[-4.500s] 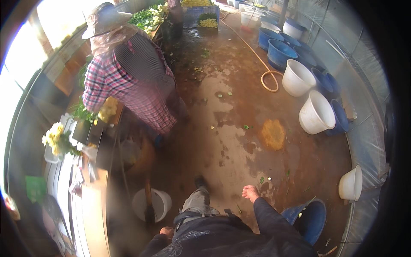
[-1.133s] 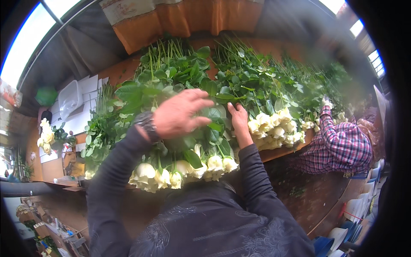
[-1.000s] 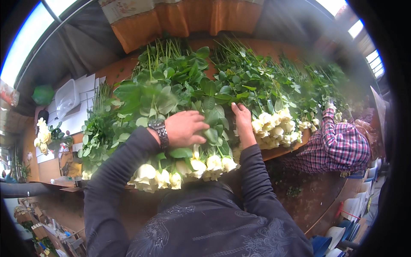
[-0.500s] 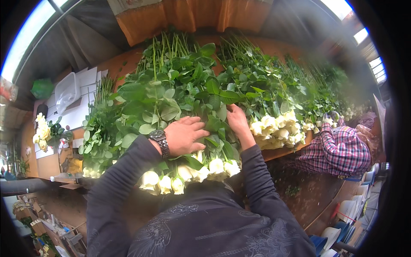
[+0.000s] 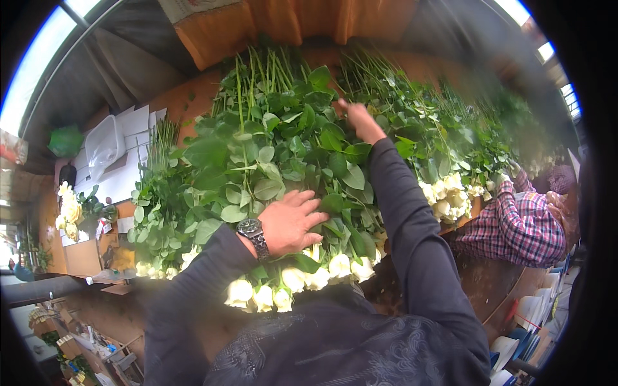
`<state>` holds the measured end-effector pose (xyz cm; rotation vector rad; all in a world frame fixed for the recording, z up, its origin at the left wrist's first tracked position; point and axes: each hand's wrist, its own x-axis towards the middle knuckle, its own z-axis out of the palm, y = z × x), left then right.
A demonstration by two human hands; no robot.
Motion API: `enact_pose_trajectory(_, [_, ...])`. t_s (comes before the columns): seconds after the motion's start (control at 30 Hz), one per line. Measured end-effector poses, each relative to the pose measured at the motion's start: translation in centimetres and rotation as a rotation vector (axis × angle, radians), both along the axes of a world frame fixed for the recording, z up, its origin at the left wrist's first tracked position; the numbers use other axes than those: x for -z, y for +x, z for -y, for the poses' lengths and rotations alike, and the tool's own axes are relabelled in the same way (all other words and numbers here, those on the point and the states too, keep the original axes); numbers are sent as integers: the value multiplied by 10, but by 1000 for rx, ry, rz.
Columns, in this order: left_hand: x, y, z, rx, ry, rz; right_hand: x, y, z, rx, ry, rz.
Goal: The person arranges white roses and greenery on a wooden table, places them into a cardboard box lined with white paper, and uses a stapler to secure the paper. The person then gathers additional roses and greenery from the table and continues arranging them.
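My left hand (image 5: 290,222), with a dark wristwatch (image 5: 251,228) on its wrist, lies flat with its fingers apart on the leafy stems of a large heap of white roses (image 5: 283,154). The cream-white blooms (image 5: 302,278) of that heap point toward my body, and the bare stems (image 5: 264,71) fan out on the far side. My right hand (image 5: 362,122) is reached out over the heap's right edge, close to the bare stems. One finger shows there; the others are hidden or blurred, so its grip is unclear.
Another row of white roses (image 5: 447,195) lies to the right, where a person in a plaid shirt (image 5: 512,225) bends over the table. A plastic tub (image 5: 103,145) rests on white sheets at the left, near cut blooms (image 5: 69,212). Dark curtains and brown cloth (image 5: 277,26) hang behind.
My right hand has moved away from me, from beside my left hand amid the leaves to near the bare stems. My left hand stays spread on the leaves.
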<state>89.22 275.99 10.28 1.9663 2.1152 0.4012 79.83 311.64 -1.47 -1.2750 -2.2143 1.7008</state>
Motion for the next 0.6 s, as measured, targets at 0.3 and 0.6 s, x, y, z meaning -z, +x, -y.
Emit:
enact_pose_trajectory(0.3, [3,2,5,-23,-8,51,206,39,-38,-698,404,-433])
enact_pose_trajectory(0.6, [2,0,5,-17,-25,65,86,73,-39,-740,288,-18])
